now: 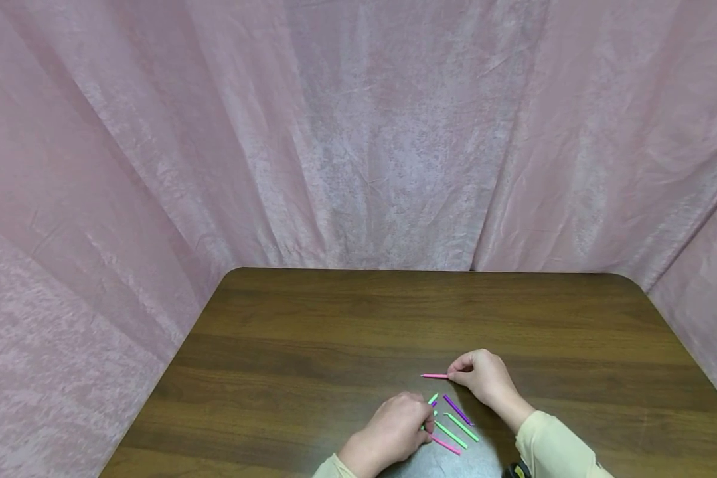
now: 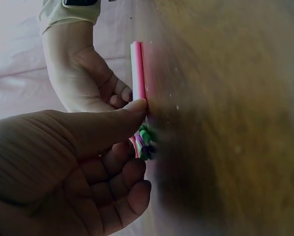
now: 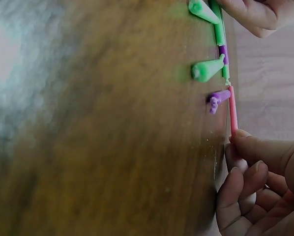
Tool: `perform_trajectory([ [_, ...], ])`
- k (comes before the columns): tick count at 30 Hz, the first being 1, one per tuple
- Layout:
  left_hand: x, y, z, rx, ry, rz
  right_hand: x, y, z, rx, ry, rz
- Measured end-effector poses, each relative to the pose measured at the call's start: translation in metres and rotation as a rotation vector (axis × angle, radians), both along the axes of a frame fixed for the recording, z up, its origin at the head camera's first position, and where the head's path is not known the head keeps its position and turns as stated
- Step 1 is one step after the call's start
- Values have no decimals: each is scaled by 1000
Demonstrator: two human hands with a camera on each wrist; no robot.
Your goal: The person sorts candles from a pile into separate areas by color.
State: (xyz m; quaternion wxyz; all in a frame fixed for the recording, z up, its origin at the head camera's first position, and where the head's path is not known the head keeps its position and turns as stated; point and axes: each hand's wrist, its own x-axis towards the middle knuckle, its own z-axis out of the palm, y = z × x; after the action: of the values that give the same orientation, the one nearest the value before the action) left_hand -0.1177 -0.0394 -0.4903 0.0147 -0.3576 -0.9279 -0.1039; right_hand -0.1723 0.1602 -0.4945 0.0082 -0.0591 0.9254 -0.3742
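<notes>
My right hand (image 1: 486, 378) pinches one end of a thin pink candle (image 1: 435, 376) between thumb and index finger. The candle's other end points left, close over the table. Nearer to me, my left hand (image 1: 399, 426) has its thumb and index finger on the end of a second pink candle (image 1: 447, 445). The left wrist view shows the thumb against this pink candle (image 2: 140, 69), its other fingers curled loosely. Between the hands lie green candles (image 1: 461, 427) and a purple candle (image 1: 457, 410). The left fingers partly hide more green and purple ones.
The brown wooden table (image 1: 311, 318) has rounded far corners. Pink velvet curtains (image 1: 382, 133) hang behind it and along both sides. In the right wrist view, a green candle (image 3: 206, 70) and a purple candle (image 3: 219, 100) lie beside the held pink one.
</notes>
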Motion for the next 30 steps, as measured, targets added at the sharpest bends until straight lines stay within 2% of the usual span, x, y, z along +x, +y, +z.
perform_trajectory([
  [7,1,1,-2,-23,8,-9,1,-2,1,13,2,1],
  [18,1,2,2,-39,26,-26,0,-3,2,32,8,5],
  [21,1,2,2,-21,28,-24,-1,-3,2,34,13,9],
  [27,1,-3,1,58,-22,5,1,-2,2,30,17,20],
  [30,-1,-6,1,95,-25,6,2,-2,3,21,14,13],
])
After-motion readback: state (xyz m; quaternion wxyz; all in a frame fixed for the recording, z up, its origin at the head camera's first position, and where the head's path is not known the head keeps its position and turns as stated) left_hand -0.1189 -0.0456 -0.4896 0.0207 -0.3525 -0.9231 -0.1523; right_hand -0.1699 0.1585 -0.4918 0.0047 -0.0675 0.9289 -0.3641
